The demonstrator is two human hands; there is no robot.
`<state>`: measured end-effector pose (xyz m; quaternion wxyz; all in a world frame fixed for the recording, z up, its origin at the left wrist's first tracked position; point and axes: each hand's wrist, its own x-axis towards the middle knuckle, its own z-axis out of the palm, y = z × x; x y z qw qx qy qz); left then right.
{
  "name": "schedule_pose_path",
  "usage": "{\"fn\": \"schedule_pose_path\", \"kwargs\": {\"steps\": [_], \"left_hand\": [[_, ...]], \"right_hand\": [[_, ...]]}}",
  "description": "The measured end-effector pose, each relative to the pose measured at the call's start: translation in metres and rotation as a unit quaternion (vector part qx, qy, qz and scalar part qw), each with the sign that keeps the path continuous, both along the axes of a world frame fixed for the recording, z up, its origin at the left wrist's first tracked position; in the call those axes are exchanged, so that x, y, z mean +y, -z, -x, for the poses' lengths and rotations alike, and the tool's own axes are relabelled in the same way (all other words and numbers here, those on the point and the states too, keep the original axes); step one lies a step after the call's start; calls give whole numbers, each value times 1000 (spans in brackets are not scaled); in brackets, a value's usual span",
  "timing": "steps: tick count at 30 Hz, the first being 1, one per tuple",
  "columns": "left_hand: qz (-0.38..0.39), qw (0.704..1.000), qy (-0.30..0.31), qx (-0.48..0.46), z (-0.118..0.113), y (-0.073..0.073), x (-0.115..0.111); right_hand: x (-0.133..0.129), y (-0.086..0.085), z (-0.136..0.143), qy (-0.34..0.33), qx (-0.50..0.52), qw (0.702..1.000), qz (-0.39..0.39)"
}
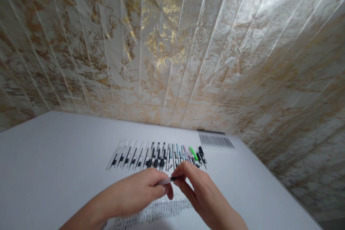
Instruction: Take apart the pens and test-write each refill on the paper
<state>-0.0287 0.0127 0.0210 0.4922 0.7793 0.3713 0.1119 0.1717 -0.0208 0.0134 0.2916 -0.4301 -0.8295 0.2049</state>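
Observation:
My left hand point(137, 191) is closed around the pale, see-through barrel of a pen point(164, 182). At the pen's dark end, the thumb and fingers of my right hand point(198, 188) are pinched together. The two hands nearly meet above the white table, with the pen lying almost level between them. Just beyond my fingertips is a row of pens and pen parts point(140, 156), several with clear barrels and black pieces. Toward the row's right end lies a bright green pen point(193, 153). The nearest ends of some pens are hidden behind my hands.
A sheet with handwritten lines point(159, 212) lies under and in front of my hands. At the table's back right is a clear pack of thin dark sticks point(217, 141). Behind the white table point(67, 158) hangs a shiny gold-patterned covering point(161, 50).

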Motion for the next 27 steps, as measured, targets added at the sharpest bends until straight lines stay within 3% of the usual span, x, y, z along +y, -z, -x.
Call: {"fn": "schedule_pose_path", "kwargs": {"steps": [4, 11, 16, 27], "left_hand": [[-12, 1000, 15, 9, -1, 2, 1], [-84, 996, -24, -8, -10, 15, -3], [-106, 993, -55, 3, -11, 12, -3], [-130, 990, -52, 29, -13, 11, -4]], "right_hand": [[1, 0, -1, 5, -26, 1000, -2], [4, 2, 3, 56, -61, 996, 17], [4, 0, 0, 39, -7, 998, 41], [7, 3, 1, 42, 10, 997, 71]]}}
